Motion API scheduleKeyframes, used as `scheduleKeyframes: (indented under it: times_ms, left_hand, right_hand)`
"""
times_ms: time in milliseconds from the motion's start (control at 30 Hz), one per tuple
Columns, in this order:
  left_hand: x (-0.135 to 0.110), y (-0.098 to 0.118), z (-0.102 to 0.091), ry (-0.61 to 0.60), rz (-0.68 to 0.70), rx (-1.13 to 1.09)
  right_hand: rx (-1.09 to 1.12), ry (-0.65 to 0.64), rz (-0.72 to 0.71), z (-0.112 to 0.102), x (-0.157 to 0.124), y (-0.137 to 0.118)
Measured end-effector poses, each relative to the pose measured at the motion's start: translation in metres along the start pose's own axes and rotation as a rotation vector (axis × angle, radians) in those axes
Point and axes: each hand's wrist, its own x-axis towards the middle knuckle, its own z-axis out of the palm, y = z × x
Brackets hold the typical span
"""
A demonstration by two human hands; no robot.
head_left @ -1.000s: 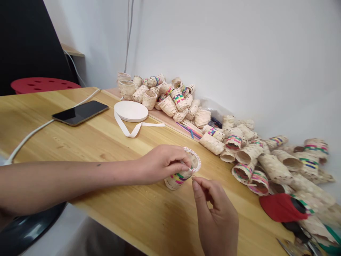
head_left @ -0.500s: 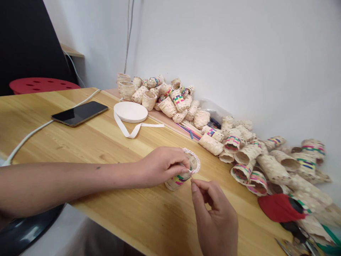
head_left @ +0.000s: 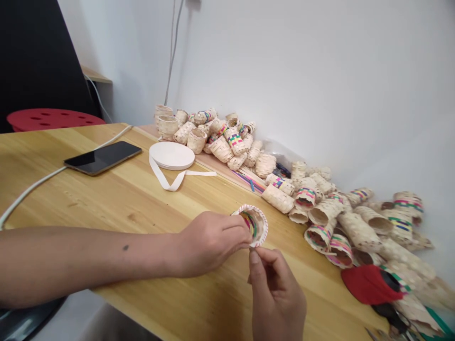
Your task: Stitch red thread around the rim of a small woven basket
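My left hand [head_left: 209,242] is closed round a small woven straw basket [head_left: 254,224] with coloured bands and a white trimmed rim. The basket is tipped so its open mouth faces up and towards me. My right hand [head_left: 275,293] sits just below the rim, thumb and forefinger pinched together at the rim's lower edge on something too thin to make out. Both hands hover over the front part of the wooden table [head_left: 142,203].
A long heap of similar woven baskets [head_left: 320,208] runs along the wall. A roll of white tape [head_left: 172,155] with a loose end, a black phone [head_left: 103,157] on a white cable [head_left: 31,184], coloured strips [head_left: 249,181], a red object [head_left: 369,284] and a red stool [head_left: 50,118] are nearby.
The basket has been turned up so its mouth now faces me. My right hand has moved closer, pinching at the rim. The view has shifted slightly downward.
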Motion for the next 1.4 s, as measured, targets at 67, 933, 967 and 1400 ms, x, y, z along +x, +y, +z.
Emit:
scheduleKeyframes:
  times_ms: [67, 933, 967, 1400]
  left_hand:
    - [-0.001, -0.002, 0.0, 0.012, 0.047, 0.032]
    - [0.006, -0.003, -0.009, 0.149, 0.194, -0.037]
    - [0.006, -0.003, -0.009, 0.149, 0.185, -0.044]
    - [0.007, -0.001, -0.008, 0.123, 0.095, -0.142]
  right_hand:
    - [0.048, 0.014, 0.073, 0.002, -0.001, -0.003]
    - [0.285, 0.014, -0.175, 0.0, 0.0, 0.017]
    - [0.293, 0.013, -0.179, 0.0, 0.0, 0.018]
    - [0.316, 0.033, -0.152, 0.003, 0.0, 0.014]
